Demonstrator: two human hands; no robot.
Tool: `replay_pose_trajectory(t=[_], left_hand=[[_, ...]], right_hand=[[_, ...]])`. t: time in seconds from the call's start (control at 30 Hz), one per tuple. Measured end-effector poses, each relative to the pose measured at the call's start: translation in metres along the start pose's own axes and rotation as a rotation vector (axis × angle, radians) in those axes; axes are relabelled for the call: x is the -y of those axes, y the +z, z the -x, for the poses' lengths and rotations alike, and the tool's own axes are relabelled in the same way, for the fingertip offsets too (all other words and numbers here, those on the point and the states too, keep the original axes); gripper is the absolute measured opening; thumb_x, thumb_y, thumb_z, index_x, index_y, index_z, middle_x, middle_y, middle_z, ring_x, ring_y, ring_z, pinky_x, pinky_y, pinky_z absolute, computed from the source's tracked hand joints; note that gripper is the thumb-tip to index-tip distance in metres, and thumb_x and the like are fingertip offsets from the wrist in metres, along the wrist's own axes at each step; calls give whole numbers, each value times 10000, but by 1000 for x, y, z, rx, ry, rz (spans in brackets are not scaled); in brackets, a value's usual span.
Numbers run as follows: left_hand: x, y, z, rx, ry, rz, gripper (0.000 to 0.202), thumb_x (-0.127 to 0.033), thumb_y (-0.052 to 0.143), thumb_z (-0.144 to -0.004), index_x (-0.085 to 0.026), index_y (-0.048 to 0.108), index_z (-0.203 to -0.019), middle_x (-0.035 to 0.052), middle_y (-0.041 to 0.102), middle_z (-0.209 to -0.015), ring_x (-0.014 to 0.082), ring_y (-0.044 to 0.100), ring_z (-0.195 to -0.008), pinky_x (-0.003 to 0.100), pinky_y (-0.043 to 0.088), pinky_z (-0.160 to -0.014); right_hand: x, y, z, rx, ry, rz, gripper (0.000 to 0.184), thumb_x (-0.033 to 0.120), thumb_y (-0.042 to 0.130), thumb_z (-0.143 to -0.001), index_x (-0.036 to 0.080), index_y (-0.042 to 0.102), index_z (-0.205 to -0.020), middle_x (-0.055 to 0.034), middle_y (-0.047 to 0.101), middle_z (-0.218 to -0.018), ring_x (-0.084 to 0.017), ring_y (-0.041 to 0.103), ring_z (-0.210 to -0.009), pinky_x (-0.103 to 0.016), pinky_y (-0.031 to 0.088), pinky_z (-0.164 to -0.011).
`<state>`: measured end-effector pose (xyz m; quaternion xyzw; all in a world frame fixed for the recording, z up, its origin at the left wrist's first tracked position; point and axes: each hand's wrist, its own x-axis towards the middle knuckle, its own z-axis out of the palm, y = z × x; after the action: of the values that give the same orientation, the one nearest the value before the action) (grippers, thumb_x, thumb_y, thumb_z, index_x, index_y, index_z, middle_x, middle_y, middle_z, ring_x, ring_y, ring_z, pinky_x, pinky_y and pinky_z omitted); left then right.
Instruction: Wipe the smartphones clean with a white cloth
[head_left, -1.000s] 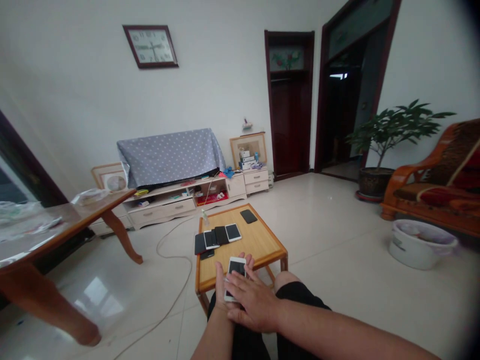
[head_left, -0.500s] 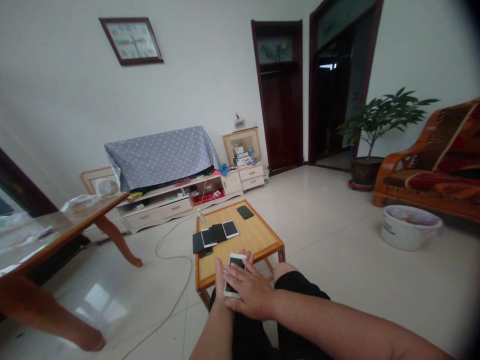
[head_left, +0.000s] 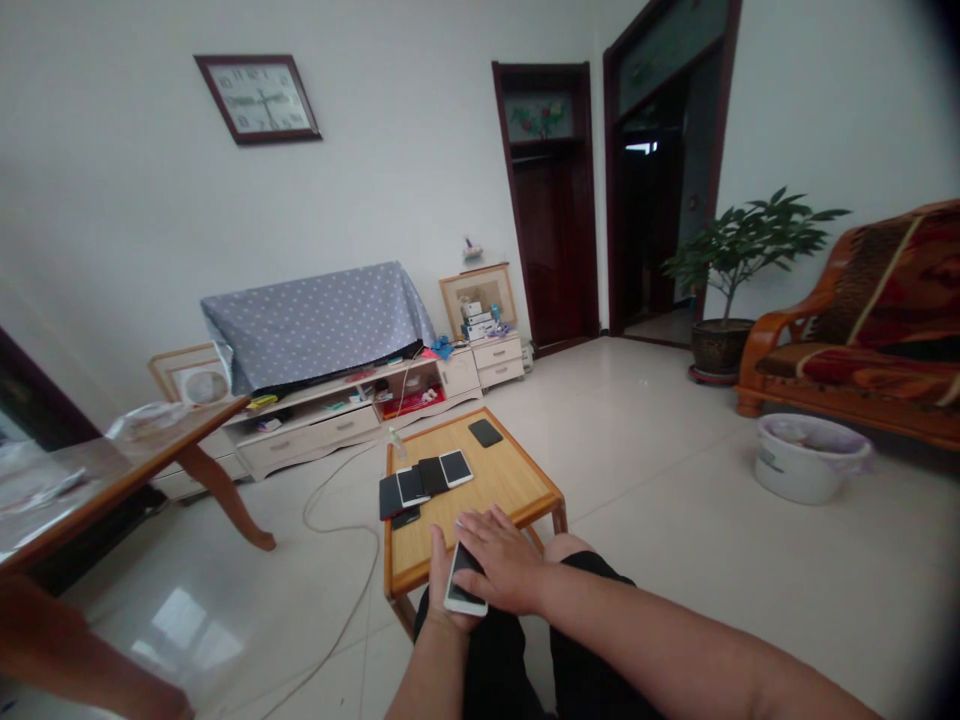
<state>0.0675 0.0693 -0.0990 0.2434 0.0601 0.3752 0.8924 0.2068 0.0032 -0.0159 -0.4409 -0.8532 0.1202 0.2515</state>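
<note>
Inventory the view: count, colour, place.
Phone: 1, white, lower centre
Small table: 1, tan, centre
Devices: about six, black/white, small table
Bottle: 1, pale, small table
Stand: 1, whitish, back
Cloth: 1, grey, over stand
Clutter: uncountable, mixed, stand
Clock: 1, dark, wall
Frames: 2, tan, flanking cloth
Doorways: 2, maroon, back
Potted plant: 1, green, right
Bench: 1, orange, right
Tub: 1, white, floor
Large table: 1, brown, left
Cable: 1, pale, floor
Shorts: 1, black, bottom
Left hand: 1, under phone
Right hand: 1, over phone
</note>
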Motion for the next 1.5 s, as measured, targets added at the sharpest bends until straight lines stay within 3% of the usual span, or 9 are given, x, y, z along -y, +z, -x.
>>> replay_pose_trajectory(t=[0.1,0.27,0.43,0.67,0.83,1.03,1.23,1.4,1.5], left_hand=[[-2,-1,2,-14,43,-13,924,-883,269,-819,-210,610,-1353,125,481,-1538,268,227,-1536,430,149,-1264],[0,-1,5,-30,63,-16,862,-860,311,-819,-263,587,-1376,72,487,-1537,221,206,-1540,367,182,-1244],[3,0,3,-62,92,-39,892,-870,339,-800,-210,645,-1317,112,530,-1492,255,224,-1533,359,236,-1215],[-2,-9,4,-41,115,-30,887,-874,312,-799,-265,584,-1384,90,531,-1499,228,230,-1534,369,200,-1232],[-3,-11,4,34,90,-19,923,-896,261,-793,-259,605,-1366,91,468,-1553,269,227,-1534,409,163,-1254],[-7,-18,5,78,118,3,908,-885,196,-812,-300,556,-1405,58,423,-1589,243,208,-1540,429,145,-1271],[-5,-18,4,64,91,1,969,-892,240,-804,-210,535,-1425,129,428,-1577,267,222,-1535,429,139,-1275],[-8,-14,0,43,142,3,931,-891,261,-799,-265,525,-1436,77,415,-1592,219,172,-1547,386,136,-1277],[-10,-14,-8,24,173,11,909,-894,264,-793,-311,512,-1445,49,428,-1585,216,158,-1548,411,139,-1280]], right_hand=[[4,3,8,28,-57,-16,752,632,434,-991,156,332,-1565,-156,320,-1616,-293,229,-1518,-530,33,-1247],[14,13,26,92,-249,-59,787,681,414,-982,195,283,-1587,-123,297,-1629,-267,214,-1524,-512,19,-1249],[4,2,8,37,-65,26,745,638,401,-1001,159,327,-1567,-161,327,-1612,-293,244,-1513,-547,25,-1241],[9,12,28,87,-267,-43,804,703,439,-961,188,328,-1569,-138,349,-1605,-290,266,-1506,-541,37,-1242],[3,5,15,-5,-66,26,738,638,417,-996,154,369,-1550,-167,330,-1608,-295,259,-1508,-554,22,-1239],[7,13,27,55,-237,-4,793,679,443,-969,183,315,-1575,-148,375,-1589,-300,279,-1500,-553,45,-1237],[0,5,20,-34,-28,34,693,610,435,-999,172,398,-1535,-153,365,-1594,-288,288,-1498,-548,29,-1239],[3,14,23,-19,-145,31,703,622,429,-998,180,389,-1542,-139,382,-1586,-273,298,-1495,-526,50,-1250],[0,15,13,-54,-77,40,614,563,394,-1029,204,421,-1526,-132,391,-1580,-280,321,-1485,-560,81,-1241]])
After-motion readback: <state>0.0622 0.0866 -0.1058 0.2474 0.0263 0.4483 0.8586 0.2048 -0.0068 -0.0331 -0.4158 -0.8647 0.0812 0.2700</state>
